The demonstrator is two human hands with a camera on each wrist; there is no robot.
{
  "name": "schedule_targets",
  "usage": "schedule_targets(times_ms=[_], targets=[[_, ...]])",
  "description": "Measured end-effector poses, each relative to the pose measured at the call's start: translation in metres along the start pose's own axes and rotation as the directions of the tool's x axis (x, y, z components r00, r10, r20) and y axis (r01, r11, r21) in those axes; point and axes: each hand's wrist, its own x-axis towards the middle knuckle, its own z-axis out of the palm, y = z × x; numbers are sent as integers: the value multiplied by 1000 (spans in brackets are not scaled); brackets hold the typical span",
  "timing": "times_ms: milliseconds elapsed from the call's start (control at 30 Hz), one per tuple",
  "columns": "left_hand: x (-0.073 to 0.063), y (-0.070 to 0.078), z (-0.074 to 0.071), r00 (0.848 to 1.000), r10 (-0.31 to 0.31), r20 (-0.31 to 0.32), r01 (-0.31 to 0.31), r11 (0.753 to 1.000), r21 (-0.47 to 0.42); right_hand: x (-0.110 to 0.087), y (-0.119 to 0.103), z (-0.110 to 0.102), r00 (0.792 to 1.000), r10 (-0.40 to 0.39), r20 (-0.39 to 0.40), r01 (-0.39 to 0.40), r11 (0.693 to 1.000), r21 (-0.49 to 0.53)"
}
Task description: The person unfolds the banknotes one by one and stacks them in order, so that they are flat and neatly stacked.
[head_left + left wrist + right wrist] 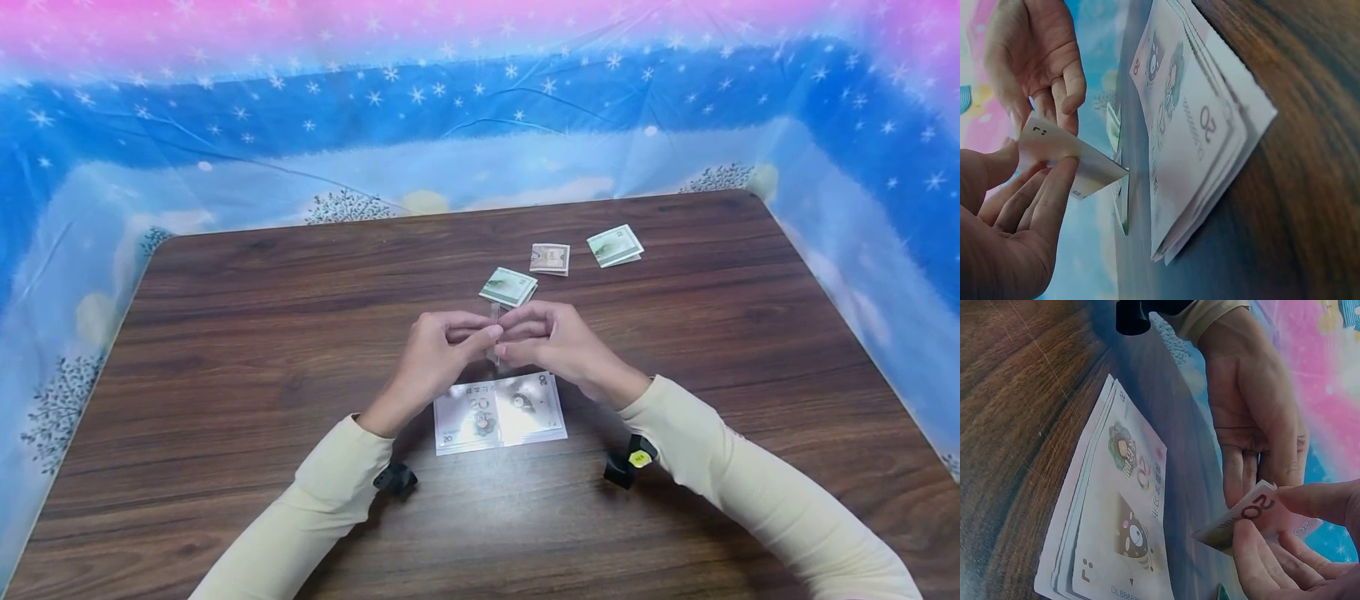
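A folded play banknote stands on edge between both hands, and the right wrist view shows a printed number on it. My left hand pinches its left side between thumb and fingers. From the other side, my right hand pinches the same banknote with thumb and fingers; the fingertips of both hands nearly meet. Just below the hands lies a flat stack of play banknotes marked 20, with a cartoon animal visible in the right wrist view. Glare hides part of the top note.
Beyond the hands lie a green folded note, a brownish folded note and another green folded note. All rest on the dark wooden table. A patterned blue and pink cloth surrounds the table's far sides.
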Motion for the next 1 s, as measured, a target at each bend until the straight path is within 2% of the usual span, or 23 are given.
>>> schedule_targets(times_ms=[100, 300, 567, 800, 1000], targets=[[-2, -1, -1, 1000, -6, 17, 6, 1000, 15, -1, 0, 0, 1000, -5, 8, 5, 1000, -7], [-8, 0, -4, 997, -21, 74, 24, 999, -37, -2, 2, -2, 1000, -22, 17, 22, 1000, -20], [-15, 5, -9, 999, -41, -26, 41, 999, -17, -6, 1, -7, 1000, -10, -26, 7, 994, -113], [-21, 4, -18, 990, -129, -62, 131, 991, 38, -11, 1, -19, 999, 17, -28, -20, 994, -107], [-24, 0, -21, 975, -214, -66, 218, 973, 74, -13, 5, -28, 999, 45, -28, -47, 994, -99]])
